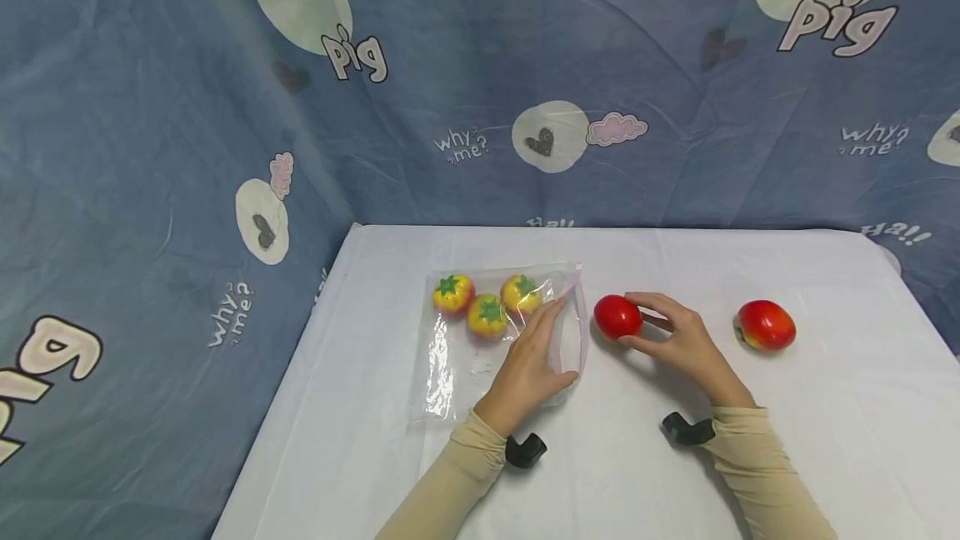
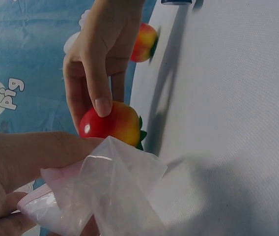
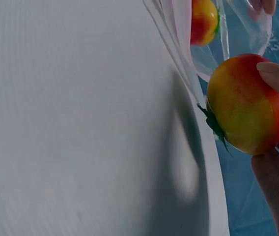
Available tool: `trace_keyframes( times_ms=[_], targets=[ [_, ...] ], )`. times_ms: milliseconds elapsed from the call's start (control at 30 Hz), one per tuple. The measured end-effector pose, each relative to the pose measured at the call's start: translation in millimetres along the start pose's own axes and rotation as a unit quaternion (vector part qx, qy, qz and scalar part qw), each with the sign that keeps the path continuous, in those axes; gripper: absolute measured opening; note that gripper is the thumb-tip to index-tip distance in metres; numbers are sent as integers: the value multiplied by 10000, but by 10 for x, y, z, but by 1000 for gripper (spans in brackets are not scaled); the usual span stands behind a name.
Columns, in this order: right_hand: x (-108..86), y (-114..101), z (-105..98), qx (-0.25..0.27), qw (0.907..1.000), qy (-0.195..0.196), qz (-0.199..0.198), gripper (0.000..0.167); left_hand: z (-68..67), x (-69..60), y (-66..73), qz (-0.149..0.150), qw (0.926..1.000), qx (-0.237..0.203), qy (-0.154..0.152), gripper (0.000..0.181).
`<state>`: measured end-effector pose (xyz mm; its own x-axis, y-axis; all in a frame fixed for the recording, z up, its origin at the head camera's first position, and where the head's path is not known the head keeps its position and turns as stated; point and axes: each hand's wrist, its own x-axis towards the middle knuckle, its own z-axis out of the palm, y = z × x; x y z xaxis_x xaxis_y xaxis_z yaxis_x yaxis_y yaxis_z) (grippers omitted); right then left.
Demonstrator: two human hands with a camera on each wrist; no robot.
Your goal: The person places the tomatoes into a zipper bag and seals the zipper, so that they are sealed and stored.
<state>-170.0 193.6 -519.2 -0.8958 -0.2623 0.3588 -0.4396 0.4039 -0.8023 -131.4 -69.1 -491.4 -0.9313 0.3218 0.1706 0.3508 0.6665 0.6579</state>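
Observation:
My left hand (image 1: 525,373) holds the open right-hand end of a clear zip bag (image 1: 438,386); in the left wrist view the crumpled plastic (image 2: 125,191) shows by its fingers. Inside the bag lie three red-and-yellow toy tomatoes (image 1: 487,317) with green leafy tops. Just right of the bag's mouth, my right hand (image 1: 686,348) pinches another toy tomato (image 1: 617,317) between thumb and fingers. From the right wrist, this tomato (image 3: 250,105) appears above the table, its leaves turned away from the palm. The hand's far fingers are partly hidden behind it.
A further toy tomato (image 1: 767,325) lies on its side to the right of my right hand. White cloth covers the table (image 1: 847,440). A blue printed curtain (image 1: 465,182) hangs behind and to the left. Each wrist carries a small black camera mount (image 1: 527,451).

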Motion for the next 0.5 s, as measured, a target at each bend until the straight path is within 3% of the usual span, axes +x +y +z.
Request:
trace_keyframes(
  times_ms=[500],
  targets=[
    [28,-67,146,-81,9996,-265,-71,65,-5,5,17,-134,9999,31,-64,108]
  ],
)
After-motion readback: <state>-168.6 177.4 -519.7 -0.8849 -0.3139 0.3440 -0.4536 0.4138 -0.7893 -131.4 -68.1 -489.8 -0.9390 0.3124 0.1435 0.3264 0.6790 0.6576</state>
